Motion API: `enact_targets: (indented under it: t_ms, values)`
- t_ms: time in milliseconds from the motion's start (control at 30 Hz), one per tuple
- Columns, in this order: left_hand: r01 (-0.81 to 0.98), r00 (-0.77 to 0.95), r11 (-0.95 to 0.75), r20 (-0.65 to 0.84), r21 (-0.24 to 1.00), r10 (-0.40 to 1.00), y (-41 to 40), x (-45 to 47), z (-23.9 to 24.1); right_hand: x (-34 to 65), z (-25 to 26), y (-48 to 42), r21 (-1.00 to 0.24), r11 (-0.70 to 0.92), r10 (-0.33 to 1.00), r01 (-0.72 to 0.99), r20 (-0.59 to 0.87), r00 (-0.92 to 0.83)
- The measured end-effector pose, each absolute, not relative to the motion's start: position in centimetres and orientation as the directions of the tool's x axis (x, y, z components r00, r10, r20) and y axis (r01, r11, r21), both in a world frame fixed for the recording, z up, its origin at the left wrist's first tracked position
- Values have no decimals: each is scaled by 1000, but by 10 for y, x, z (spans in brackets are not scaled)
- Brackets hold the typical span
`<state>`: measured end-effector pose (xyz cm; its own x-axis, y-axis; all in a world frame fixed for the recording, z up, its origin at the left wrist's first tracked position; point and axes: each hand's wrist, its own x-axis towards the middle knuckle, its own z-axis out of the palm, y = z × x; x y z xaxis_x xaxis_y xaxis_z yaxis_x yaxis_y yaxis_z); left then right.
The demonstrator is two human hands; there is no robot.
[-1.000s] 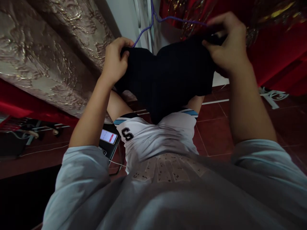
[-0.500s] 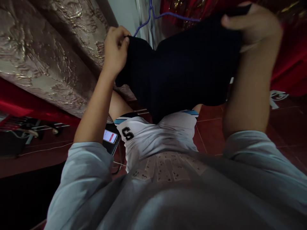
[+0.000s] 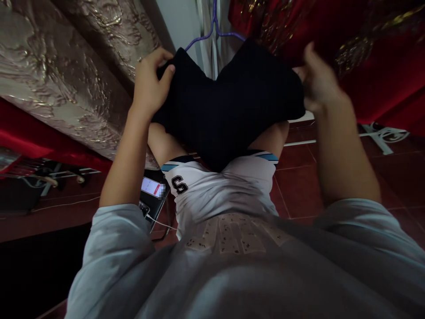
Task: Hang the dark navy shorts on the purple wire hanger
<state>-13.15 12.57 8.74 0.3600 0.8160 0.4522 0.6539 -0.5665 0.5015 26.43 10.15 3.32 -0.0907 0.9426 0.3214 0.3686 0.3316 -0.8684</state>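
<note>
A black garment (image 3: 229, 106) hangs spread in front of me, over my knees, on a purple hanger (image 3: 212, 31) whose hook shows above it. My left hand (image 3: 151, 86) pinches the garment's upper left corner, thumb on top. My right hand (image 3: 318, 82) sits at the garment's upper right edge; it is smeared by motion and its fingers appear curled against the cloth. Below the garment I see my white shorts (image 3: 215, 190) with a black number on them and my light grey shirt.
A gold-patterned fabric (image 3: 66, 66) covers the left side. Red cloth with gold trim (image 3: 381, 53) fills the upper right. A phone with a lit screen (image 3: 152, 188) lies on a dark stand by my left knee. Red floor tiles (image 3: 299, 186) lie below.
My right hand has come down from the top right and the garment's right side has dropped with it. The left hand has stayed on its corner.
</note>
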Motion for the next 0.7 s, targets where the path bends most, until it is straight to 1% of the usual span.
enact_targets:
  t_ms: [33,67,100,167,200,300,333,367,400,433,467,500,533,567,600,633,667,700]
  values:
    - [673,309,-561,506,483,806,130,-127,86,267,39,99,-918,294,955,266,266,-134]
    - [679,274,-561,546,473,792,133,-121,84,267,46,95,-944,279,956,179,254,-149]
    - [674,254,-570,577,470,776,136,-114,84,264,52,90,-945,301,950,126,286,-127]
    - [643,268,-624,632,444,727,137,-101,84,256,62,80,-887,442,895,134,445,-3]
    - [625,285,-664,672,410,684,136,-96,85,252,66,76,-860,491,865,139,500,42]
    - [568,340,-779,786,266,517,124,-88,89,247,72,62,-824,559,804,92,566,180]
    - [530,341,-809,809,255,479,118,-87,91,246,73,56,-812,578,784,85,581,219]
    - [472,321,-832,822,291,470,112,-85,93,246,74,48,-806,584,775,95,589,231]
    - [395,286,-838,817,376,501,105,-83,95,244,75,39,-800,587,771,126,599,215]
    - [293,243,-811,781,507,576,97,-80,99,240,76,29,-790,588,773,175,612,168]
    - [167,219,-728,695,665,685,88,-76,102,234,76,18,-775,585,784,237,616,78]
    - [43,234,-584,560,811,795,78,-71,106,225,75,7,-751,590,795,295,604,-53]
    - [-57,280,-404,403,913,871,67,-67,110,214,72,-2,-720,607,794,336,571,-211]
    - [-123,338,-223,253,967,907,54,-64,112,202,68,-8,-690,637,764,343,508,-397]
    - [-156,378,-91,145,984,915,41,-62,113,190,63,-12,-670,674,696,310,438,-569]
    - [-173,390,-2,70,985,918,28,-61,112,178,57,-13,-666,700,608,258,365,-706]
    - [-154,395,59,7,986,919,16,-63,109,169,50,-10,-670,716,518,197,320,-793]
    - [-104,404,106,-55,989,913,4,-67,104,162,45,-4,-670,726,465,157,310,-829]
